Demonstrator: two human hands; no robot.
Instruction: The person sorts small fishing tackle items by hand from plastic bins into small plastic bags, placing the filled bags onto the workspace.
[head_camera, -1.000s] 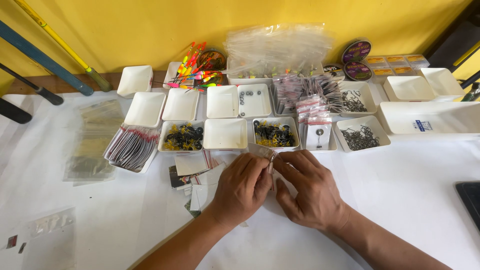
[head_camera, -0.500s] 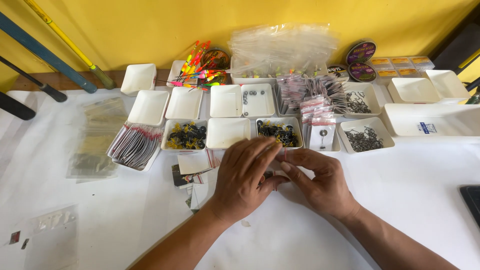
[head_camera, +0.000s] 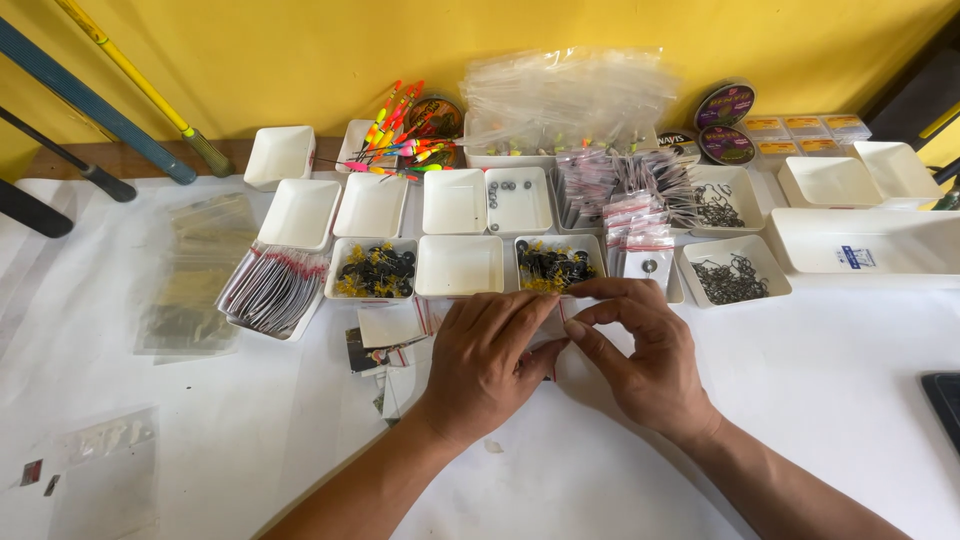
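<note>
White paper covers the worktop (head_camera: 840, 400), with a yellow wall behind it along the top of the frame. At lower centre the left hand (head_camera: 485, 365) and right hand (head_camera: 645, 360) are brought together, fingertips meeting over a small clear packet (head_camera: 560, 312) with a red edge — both hands pinch it, though what is inside is too small to tell. The packet sits just below a white tray of black-and-yellow pieces (head_camera: 553, 265). Beside that tray, toward the left, stands an empty white tray (head_camera: 459, 266), then another tray of the same black-and-yellow pieces (head_camera: 375, 270), then a tray of red-topped packets (head_camera: 272, 290). To the right, a tray of dark hooks (head_camera: 732, 275). Bright fishing floats (head_camera: 400, 135) lie at upper centre, next to a heap of clear bags (head_camera: 565, 95). Rod handles (head_camera: 95, 110) cross the upper left — blue, yellow and black.
</note>
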